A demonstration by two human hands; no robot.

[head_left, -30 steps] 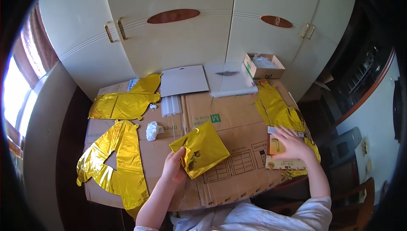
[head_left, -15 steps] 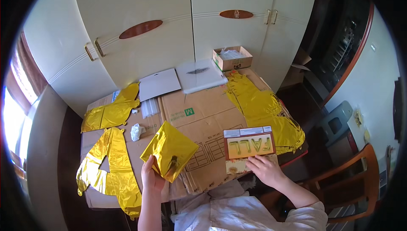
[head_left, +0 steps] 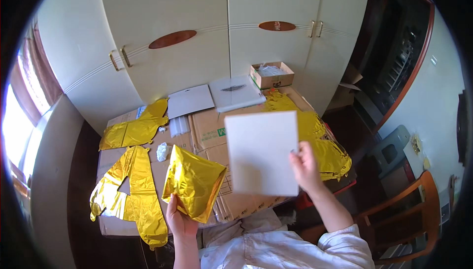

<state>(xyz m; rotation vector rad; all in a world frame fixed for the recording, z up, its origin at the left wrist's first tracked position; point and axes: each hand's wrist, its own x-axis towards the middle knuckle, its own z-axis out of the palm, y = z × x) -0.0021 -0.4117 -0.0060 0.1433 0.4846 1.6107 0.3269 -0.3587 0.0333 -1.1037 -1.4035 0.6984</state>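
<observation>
A: What is held, and where?

B: A white card [head_left: 261,153] is held up by the right hand [head_left: 305,165], above the middle of the table [head_left: 111,224]; its blank back is turned to the camera and its front cannot be seen; the hand is closed on the card's lower right edge, with fingers behind and thumb towards the front.

A: And the other hand?

B: A crumpled gold foil balloon [head_left: 193,182] is gripped by the left hand [head_left: 178,217] at its lower edge; the fingers are curled shut on the foil, and the balloon is raised a little off the table, just left of the card.

A: What lies under them?

B: Flattened cardboard [head_left: 209,131] is spread over the tabletop, and part of it is hidden behind the card; a larger foil shape [head_left: 130,190] is laid flat at the left, near the held balloon; another [head_left: 135,128] is found further back on the left, and a third [head_left: 325,145] at the right, partly hidden by the card and the right hand.

A: Anything smaller?

B: A small white crumpled scrap [head_left: 162,151] is seen between the two left foil shapes; clear tubes [head_left: 179,126], perhaps straws, are laid just behind it, though that cannot be told for certain.

A: And at the back?

B: Two flat pale sheets [head_left: 217,96] are placed side by side at the far edge; an open box [head_left: 271,74] stands just right of them; a pale cupboard [head_left: 197,27] is seen behind; a wooden chair [head_left: 409,210] stands at the right.
</observation>
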